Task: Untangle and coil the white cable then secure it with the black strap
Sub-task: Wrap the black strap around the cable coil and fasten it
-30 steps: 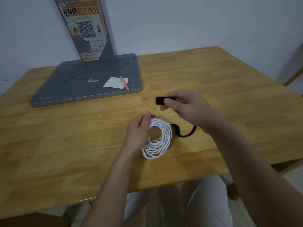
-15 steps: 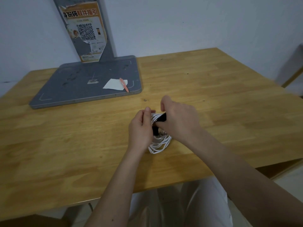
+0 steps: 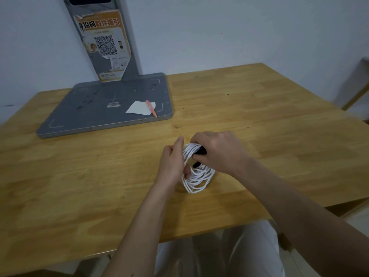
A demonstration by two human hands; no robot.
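Note:
The white cable (image 3: 196, 176) is wound into a coil of several loops and stands tilted on the wooden table (image 3: 259, 120), near its front edge. My left hand (image 3: 173, 161) pinches the coil's left side, with a fingertip showing through the loops. My right hand (image 3: 218, 151) covers the coil's top right and grips the black strap (image 3: 200, 151), which lies pressed across the strands. A short second piece of the strap shows just below, inside the coil. The rest of the strap is hidden under my right hand.
A grey stand base (image 3: 103, 106) lies at the back left, carrying a white paper slip (image 3: 139, 107) and an orange pen (image 3: 151, 108). Its upright post with a QR poster (image 3: 104, 46) rises against the wall. A chair edge (image 3: 355, 96) shows at the far right.
A second ago my right hand held the strap up, clear of the coil. It has since come down onto the coil's top, the strap now lying across the strands. My left hand stays on the coil.

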